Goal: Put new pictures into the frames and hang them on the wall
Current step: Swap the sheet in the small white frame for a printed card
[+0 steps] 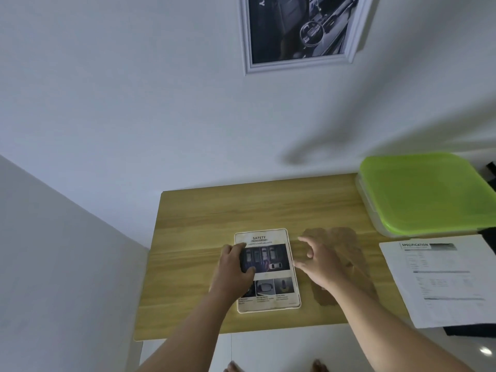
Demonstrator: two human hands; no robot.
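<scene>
two frames in all: one white frame (268,308) lies flat on the counter (198,237), near its front edge, and a second one, the wall frame (292,64), hangs on the wall (134,89) above, cut off by the top of the view and showing a dark car interior. the frame on the counter holds one picture (271,260), headed "safety", with cars seen from above

two hands. the left hand (234,267) lies over the left side of that frame, fingers and thumb bent onto the picture; whether it grasps the edge or only presses down, i cannot tell. the right hand (319,267) is released, fingers loosely spread and holding nothing, just beside the frame's right edge

one brown sheet (346,248) lies flat on the counter under and behind the right hand. one printed sheet (442,280), headed "specification", lies near the right end, overhanging the front edge. one container (426,194) with a green lid sits at the back right corner

the counter is light wood grain, pushed against the white wall, with a second white wall close on the left. below its front edge is a pale floor (281,347), and two bare feet (233,367) show at the bottom
</scene>
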